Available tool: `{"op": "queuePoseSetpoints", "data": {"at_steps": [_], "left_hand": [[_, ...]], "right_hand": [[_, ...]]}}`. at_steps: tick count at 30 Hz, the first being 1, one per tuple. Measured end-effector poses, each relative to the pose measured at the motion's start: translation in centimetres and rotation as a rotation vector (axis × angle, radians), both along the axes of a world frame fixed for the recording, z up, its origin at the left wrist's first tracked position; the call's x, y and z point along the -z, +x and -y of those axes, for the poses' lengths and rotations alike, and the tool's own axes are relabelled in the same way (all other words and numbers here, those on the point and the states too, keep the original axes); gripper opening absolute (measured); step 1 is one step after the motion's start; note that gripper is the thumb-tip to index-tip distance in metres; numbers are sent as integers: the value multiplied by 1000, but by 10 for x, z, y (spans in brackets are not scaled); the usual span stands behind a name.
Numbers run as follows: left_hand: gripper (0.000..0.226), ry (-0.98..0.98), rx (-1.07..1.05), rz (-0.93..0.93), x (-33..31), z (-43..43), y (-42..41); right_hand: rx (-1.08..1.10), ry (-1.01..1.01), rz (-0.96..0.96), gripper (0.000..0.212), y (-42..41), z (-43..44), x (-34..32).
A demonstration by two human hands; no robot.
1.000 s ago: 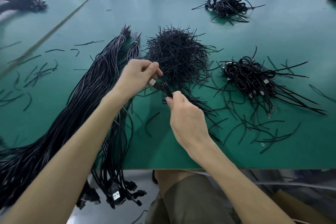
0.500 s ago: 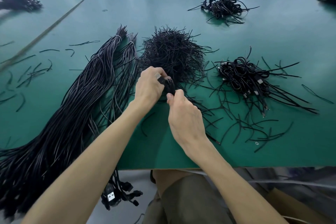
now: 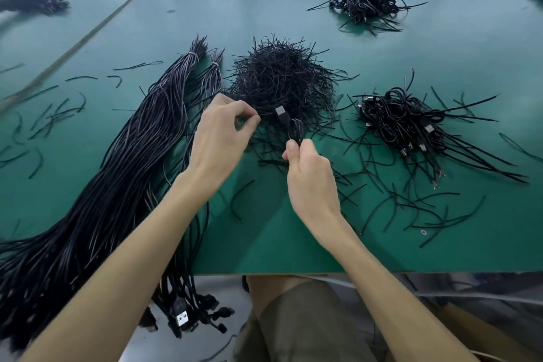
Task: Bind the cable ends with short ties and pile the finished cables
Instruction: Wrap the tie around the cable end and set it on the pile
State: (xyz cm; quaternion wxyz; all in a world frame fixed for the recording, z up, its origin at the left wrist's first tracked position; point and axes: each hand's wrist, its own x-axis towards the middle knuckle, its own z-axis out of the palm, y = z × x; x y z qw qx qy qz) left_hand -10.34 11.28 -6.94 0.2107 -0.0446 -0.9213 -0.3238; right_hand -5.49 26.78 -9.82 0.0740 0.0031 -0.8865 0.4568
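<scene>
Green table (image 3: pixel 440 47) carries the work in three stations. Right hand (image 3: pixel 311 176) is closed in a fist round a short coiled cable (image 3: pixel 295 130), held at centre, with its plug (image 3: pixel 280 112) standing up and away from the fingers. Judged reason: the loops are kept gathered and exposed for binding.

Left hand (image 3: pixel 223 132) has thumb and forefinger pinched together at the near-left edge of the heap of ties (image 3: pixel 282 76), other fingers curled. It appears to hold a single tie (image 3: pixel 266 115), but the strand is too thin to confirm. The heap sits directly beyond both hands, within short reach.

Unbound long cables (image 3: pixel 117 161) lie to the left, their plugs hanging over the near edge. Finished pile (image 3: pixel 402 117) lies to the right, on the holding hand's side, judged convenient for drop-off. Binding is not yet done.
</scene>
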Motion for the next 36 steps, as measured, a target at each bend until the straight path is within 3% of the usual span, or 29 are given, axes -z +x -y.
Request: {"op": "queuePoseSetpoints", "data": {"at_steps": [5,7,10,19,22,28,32,36], "left_hand": [[14,674,263,321,-12,3,11],[19,791,393,432,-12,7,16],[20,730,504,553,-11,6,19],[30,646,404,739,-12,-3,19],[38,762,505,811,-11,0,17],[39,932,552,873,-7,1,13],[40,916,585,856,-7,3,14],[39,920,591,860,-5,7,14]], "right_hand": [[24,-70,38,36,-5,-3,4],[25,-78,45,37,-6,-3,5],[4,-23,41,38,-5,-2,4],[-72,129,-50,34,0,-2,8],[-127,124,-45,28,0,-4,8],[-287,-119,31,36,-3,-4,9],[-336,-285,52,27,-3,-4,8],[-338,-360,99,31,-1,-5,5]]}}
